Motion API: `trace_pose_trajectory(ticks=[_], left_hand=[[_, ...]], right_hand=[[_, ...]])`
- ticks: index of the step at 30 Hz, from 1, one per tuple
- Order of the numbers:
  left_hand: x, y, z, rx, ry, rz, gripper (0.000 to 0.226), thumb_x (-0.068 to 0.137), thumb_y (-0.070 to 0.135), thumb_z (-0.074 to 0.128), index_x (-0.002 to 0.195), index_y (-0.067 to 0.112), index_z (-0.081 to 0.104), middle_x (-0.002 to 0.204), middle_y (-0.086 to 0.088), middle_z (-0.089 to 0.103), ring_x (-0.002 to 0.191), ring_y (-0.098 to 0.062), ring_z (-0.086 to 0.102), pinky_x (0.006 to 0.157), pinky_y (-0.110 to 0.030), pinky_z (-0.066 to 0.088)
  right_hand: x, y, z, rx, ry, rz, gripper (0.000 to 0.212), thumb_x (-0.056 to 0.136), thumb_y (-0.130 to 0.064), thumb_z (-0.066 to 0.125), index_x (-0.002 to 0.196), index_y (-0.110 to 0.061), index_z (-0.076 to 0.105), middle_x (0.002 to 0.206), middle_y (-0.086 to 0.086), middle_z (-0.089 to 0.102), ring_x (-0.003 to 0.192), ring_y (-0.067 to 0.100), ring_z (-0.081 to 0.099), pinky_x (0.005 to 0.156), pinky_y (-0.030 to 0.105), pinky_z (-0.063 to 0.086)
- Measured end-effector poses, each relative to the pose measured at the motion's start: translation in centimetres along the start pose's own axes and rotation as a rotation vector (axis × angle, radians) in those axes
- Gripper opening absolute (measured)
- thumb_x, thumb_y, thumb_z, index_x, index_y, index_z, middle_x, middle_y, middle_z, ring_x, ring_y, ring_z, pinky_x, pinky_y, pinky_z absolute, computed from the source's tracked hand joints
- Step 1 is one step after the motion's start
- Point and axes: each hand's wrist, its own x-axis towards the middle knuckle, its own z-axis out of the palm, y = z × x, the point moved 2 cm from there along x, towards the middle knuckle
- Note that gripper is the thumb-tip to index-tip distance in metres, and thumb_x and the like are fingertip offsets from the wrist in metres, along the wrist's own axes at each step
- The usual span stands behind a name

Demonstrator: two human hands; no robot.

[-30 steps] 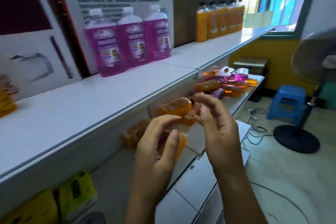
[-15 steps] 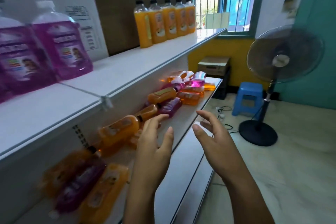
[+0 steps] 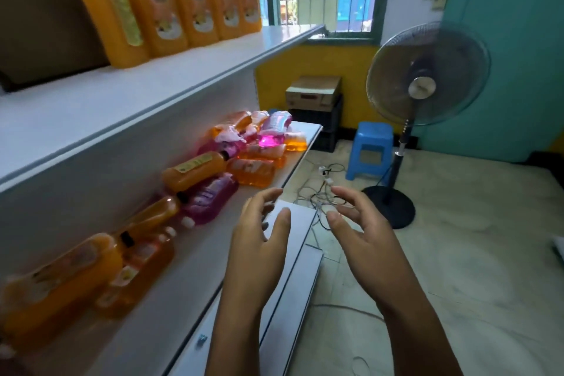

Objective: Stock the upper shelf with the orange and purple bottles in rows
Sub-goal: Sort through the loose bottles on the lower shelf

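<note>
Several orange bottles [image 3: 171, 6] stand upright in a row at the back of the white upper shelf [image 3: 128, 94]. On the lower shelf [image 3: 171, 278] orange and purple bottles lie on their sides: a large orange bottle [image 3: 58, 281] at near left, a purple bottle [image 3: 210, 197] in the middle, a pile of bottles [image 3: 259, 143] at the far end. My left hand [image 3: 259, 241] and my right hand [image 3: 363, 238] hover in front of the lower shelf's edge, fingers spread, holding nothing. The purple bottles on the upper shelf are out of frame.
A standing fan [image 3: 424, 79] is on the floor at right, with a blue stool [image 3: 370, 149] and loose cables [image 3: 323, 192] beside it. A cardboard box [image 3: 314, 90] sits on a dark crate by the yellow wall. White shelf boards [image 3: 290, 299] lie below my hands.
My view has swung right along the shelves, so the purple upright bottles left the frame. Both hands let go of a small item and now hang open, slightly further apart.
</note>
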Motion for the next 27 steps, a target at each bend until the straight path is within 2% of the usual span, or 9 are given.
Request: trace_pose_trajectory(ticks=[3, 6, 11, 14, 17, 20, 23, 25, 27], left_hand=[[3.9, -1.0, 2.5, -0.021, -0.027, 0.001, 0.027, 0.099, 0.032, 0.055, 0.11, 0.056, 0.05, 0.12, 0.029, 0.054, 0.111, 0.014, 0.05, 0.089, -0.023, 0.047], [8.8, -1.4, 4.2, -0.026, -0.056, 0.024, 0.028, 0.098, 0.03, 0.055, 0.109, 0.056, 0.05, 0.117, 0.028, 0.054, 0.11, 0.013, 0.051, 0.086, -0.02, 0.046], [18.5, -2.1, 5.3, -0.069, -0.034, 0.02, 0.024, 0.1, 0.029, 0.055, 0.123, 0.034, 0.057, 0.118, 0.018, 0.059, 0.104, 0.012, 0.053, 0.079, -0.014, 0.043], [22.5, -3.4, 6.5, -0.082, -0.049, -0.016, 0.025, 0.1, 0.028, 0.053, 0.125, 0.034, 0.056, 0.115, 0.022, 0.057, 0.096, 0.019, 0.054, 0.073, -0.01, 0.041], [24.7, -5.3, 8.1, -0.037, -0.115, -0.074, 0.032, 0.1, 0.032, 0.053, 0.132, 0.032, 0.053, 0.125, 0.015, 0.054, 0.108, 0.0, 0.053, 0.082, -0.024, 0.041], [26.5, -7.4, 9.2, 0.029, -0.176, -0.114, 0.036, 0.099, 0.036, 0.053, 0.135, 0.035, 0.05, 0.126, 0.016, 0.052, 0.106, -0.001, 0.051, 0.077, -0.022, 0.041], [28.7, -9.0, 9.5, 0.047, -0.178, -0.102, 0.032, 0.099, 0.031, 0.055, 0.131, 0.031, 0.053, 0.123, 0.013, 0.059, 0.106, 0.004, 0.054, 0.081, -0.019, 0.043], [30.0, -9.9, 9.7, 0.09, -0.177, -0.128, 0.03, 0.1, 0.028, 0.055, 0.129, 0.025, 0.056, 0.123, 0.008, 0.062, 0.104, 0.001, 0.056, 0.084, -0.024, 0.048], [31.3, -10.7, 9.8, 0.139, -0.199, -0.16, 0.028, 0.1, 0.029, 0.055, 0.127, 0.022, 0.059, 0.12, 0.006, 0.064, 0.103, -0.002, 0.058, 0.083, -0.021, 0.05]], right_hand=[[3.7, 1.5, 0.0, -0.041, -0.001, -0.002, 0.036, 0.1, -0.03, 0.056, 0.132, -0.042, 0.052, 0.138, -0.015, 0.053, 0.124, -0.008, 0.047, 0.09, 0.014, 0.043], [8.6, 2.5, -0.2, -0.086, -0.01, 0.011, 0.035, 0.1, -0.029, 0.056, 0.132, -0.041, 0.051, 0.137, -0.015, 0.052, 0.123, -0.006, 0.047, 0.097, 0.024, 0.046], [17.7, 2.6, 0.1, -0.167, -0.002, -0.026, 0.036, 0.099, -0.03, 0.056, 0.133, -0.04, 0.049, 0.131, -0.014, 0.049, 0.126, 0.003, 0.046, 0.1, 0.028, 0.045], [21.5, 3.5, 0.1, -0.12, -0.012, -0.015, 0.034, 0.099, -0.031, 0.056, 0.129, -0.047, 0.05, 0.128, -0.012, 0.052, 0.123, 0.004, 0.05, 0.086, 0.016, 0.043], [24.5, 5.3, -0.2, -0.167, -0.008, -0.001, 0.035, 0.098, -0.03, 0.058, 0.13, -0.043, 0.051, 0.129, -0.01, 0.051, 0.125, 0.007, 0.05, 0.089, 0.021, 0.044], [27.8, 6.9, -0.1, -0.172, -0.013, 0.024, 0.035, 0.098, -0.028, 0.059, 0.13, -0.04, 0.051, 0.132, -0.008, 0.053, 0.126, 0.01, 0.051, 0.095, 0.031, 0.05], [30.9, 8.8, 0.7, -0.216, -0.036, 0.018, 0.037, 0.097, -0.032, 0.06, 0.133, -0.036, 0.052, 0.136, -0.011, 0.051, 0.124, 0.006, 0.048, 0.086, 0.019, 0.044], [32.7, 10.0, 1.5, -0.27, -0.097, 0.011, 0.04, 0.097, -0.033, 0.06, 0.136, -0.033, 0.05, 0.14, -0.011, 0.049, 0.122, 0.004, 0.045, 0.094, 0.027, 0.045], [35.0, 11.0, 2.4, -0.304, -0.179, 0.005, 0.044, 0.096, -0.033, 0.062, 0.138, -0.03, 0.049, 0.141, -0.009, 0.048, 0.121, 0.002, 0.042, 0.105, 0.035, 0.044]])
